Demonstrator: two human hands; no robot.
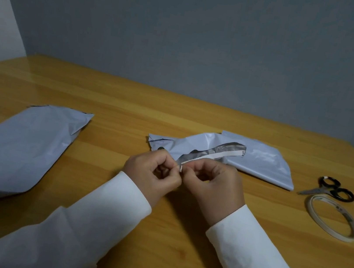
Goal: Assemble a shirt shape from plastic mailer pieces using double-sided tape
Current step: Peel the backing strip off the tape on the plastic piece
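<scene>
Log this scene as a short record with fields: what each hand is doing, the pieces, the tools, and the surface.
left hand: pinches the near end of the strip
right hand: pinches the same end, grip beside the left
strip: grey plastic with a white tape band along its edge, lifted off the table
mailer pieces: large one flat at left; crumpled one behind the hands
tools: scissors and tape roll at right
surface: wooden table

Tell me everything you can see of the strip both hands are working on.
The strip is a narrow, curved cut of mailer plastic, its dark grey inner face showing, with a white band of tape along its near edge. The left hand and right hand pinch its near end; the rest arches back over the crumpled white mailer piece.
</scene>
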